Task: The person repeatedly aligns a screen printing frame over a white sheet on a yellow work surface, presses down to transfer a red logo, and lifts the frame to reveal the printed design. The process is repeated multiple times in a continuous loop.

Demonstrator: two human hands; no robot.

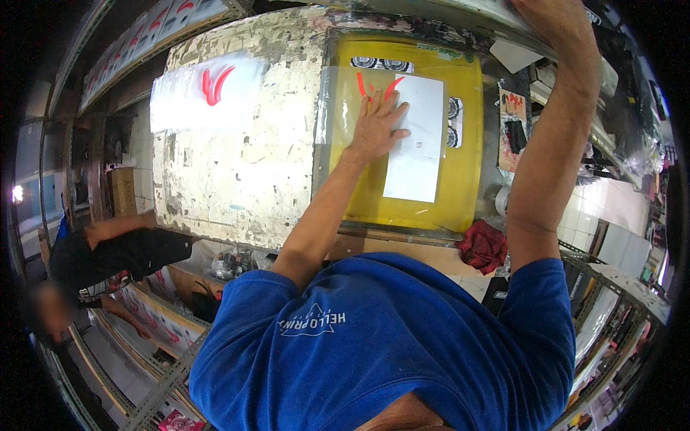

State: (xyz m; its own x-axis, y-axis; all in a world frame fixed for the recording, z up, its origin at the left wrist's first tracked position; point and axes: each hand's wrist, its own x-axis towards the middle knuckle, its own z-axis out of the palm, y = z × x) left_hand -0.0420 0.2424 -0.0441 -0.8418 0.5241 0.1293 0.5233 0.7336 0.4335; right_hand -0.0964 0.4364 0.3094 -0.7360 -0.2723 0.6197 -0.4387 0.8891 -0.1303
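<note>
My left hand [377,129] lies flat with its fingers spread. It presses on a clear plastic sheet [336,108] with red brush-like strokes, and its fingertips are at the strokes. Beneath that sheet a white paper [413,172] rests on a yellow panel [460,197]. Round black designs on white slips show at the panel's upper and right parts. My right hand [552,18] is raised at the far right, over a metal ledge [474,16]. The picture's upper edge cuts off its fingers, so whatever it touches or holds is hidden.
A paint-spotted white board [237,190] adjoins the panel; a clear-covered sheet [180,97] with red strokes lies on it. A dark red cloth [483,246] sits at the near right corner. Metal racks stand on both sides. At left is another person [118,255] in black.
</note>
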